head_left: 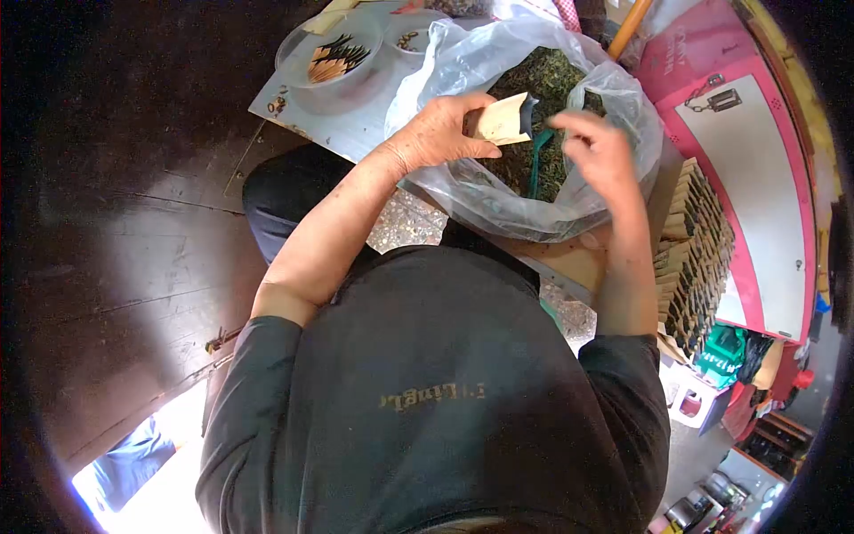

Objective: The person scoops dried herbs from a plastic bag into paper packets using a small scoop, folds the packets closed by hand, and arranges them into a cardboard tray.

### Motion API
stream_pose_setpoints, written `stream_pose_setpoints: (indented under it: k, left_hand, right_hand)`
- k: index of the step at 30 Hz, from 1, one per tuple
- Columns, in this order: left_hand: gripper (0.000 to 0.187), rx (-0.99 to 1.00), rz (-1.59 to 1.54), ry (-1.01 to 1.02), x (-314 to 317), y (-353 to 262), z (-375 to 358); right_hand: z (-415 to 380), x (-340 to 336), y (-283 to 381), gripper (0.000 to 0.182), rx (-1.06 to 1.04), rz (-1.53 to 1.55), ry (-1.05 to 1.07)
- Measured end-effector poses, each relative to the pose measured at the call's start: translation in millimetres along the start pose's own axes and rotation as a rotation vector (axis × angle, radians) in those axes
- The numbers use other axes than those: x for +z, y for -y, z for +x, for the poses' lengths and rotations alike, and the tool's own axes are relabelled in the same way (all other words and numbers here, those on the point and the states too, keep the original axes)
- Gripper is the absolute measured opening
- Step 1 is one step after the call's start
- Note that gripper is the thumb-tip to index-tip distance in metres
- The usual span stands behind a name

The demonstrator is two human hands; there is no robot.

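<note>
Left hand (438, 135) clamps 1 paper packet (503, 119) over the leaf-filled plastic bag (498, 200), right hand (598, 151) half-curled, empty; a tilt could spill leaves.

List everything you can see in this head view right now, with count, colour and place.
paper packet: one, tan, held over the bag
plastic bag: one, clear, centre top, holding dark green dried leaves
green scoop: one, partly hidden, in the leaves
bowl: one, clear, upper left, holding tan and black sticks
stacked packets: count unclear, tan, in rows on the right
pink panel: one, pink and white, far right
left hand: grips the paper packet
right hand: at the packet's open end
</note>
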State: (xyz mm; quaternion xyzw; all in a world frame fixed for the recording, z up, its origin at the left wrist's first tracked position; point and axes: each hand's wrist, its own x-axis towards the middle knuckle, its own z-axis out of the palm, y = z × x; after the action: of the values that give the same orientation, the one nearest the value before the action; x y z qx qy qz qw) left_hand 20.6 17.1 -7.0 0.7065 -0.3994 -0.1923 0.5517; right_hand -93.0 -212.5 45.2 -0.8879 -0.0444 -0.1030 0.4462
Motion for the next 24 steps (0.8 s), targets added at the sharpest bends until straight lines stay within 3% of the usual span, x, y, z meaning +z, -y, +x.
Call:
stream_pose_setpoints:
  k: [3, 4, 6, 8, 11, 13, 16, 17, 18, 20, 24]
  left_hand:
    - [0.057, -0.09, -0.01, 0.038, 0.1, 2.1, 0.9]
    - [0.056, -0.083, -0.052, 0.041, 0.8, 4.0, 1.2]
    - [0.056, -0.078, -0.09, 0.038, -0.5, 4.8, -0.1]
    - [0.055, -0.126, -0.13, 0.049, -2.1, 1.6, 0.5]
    - [0.055, -0.12, -0.212, 0.046, -2.9, 10.5, 0.9]
    - [0.055, -0.122, -0.202, 0.035, -2.9, 11.4, -0.3]
    - [0.05, -0.083, -0.224, -0.007, -0.2, 13.5, 0.7]
    - [0.046, -0.046, -0.257, -0.038, 0.7, 14.8, 0.6]
    - [0.046, -0.045, -0.255, -0.039, 0.5, 12.8, 0.6]
    - [0.046, -0.046, -0.202, -0.045, -0.3, 9.0, 0.0]
    - [0.045, -0.083, -0.214, -0.054, -1.1, 8.6, -0.1]
  right_hand:
    - [-7.1, 17.0, -28.1, 0.035, -0.064, -0.506, 0.123]
    - [-7.4, 20.8, -25.1, 0.035, -0.068, -0.507, 0.121]
    - [-10.7, 33.6, -16.9, 0.031, -0.054, -0.61, 0.319]
    - [-11.1, 38.2, -37.4, 0.028, -0.151, -0.561, 0.225]
    - [-8.5, 35.7, -32.2, 0.024, -0.032, -0.503, 0.192]
    - [-4.9, 34.0, -39.2, 0.02, -0.077, -0.238, -0.01]
    - [-1.9, 32.8, -34.9, 0.015, -0.016, -0.172, -0.209]
    - [2.9, 32.1, -45.0, 0.012, -0.132, -0.168, -0.291]
    - [5.5, 29.3, -45.4, 0.012, -0.135, -0.167, -0.291]
    - [10.0, 24.5, -44.4, 0.011, 0.084, -0.042, -0.319]
    - [24.3, 23.4, -50.1, 0.012, 0.035, 0.037, -0.437]
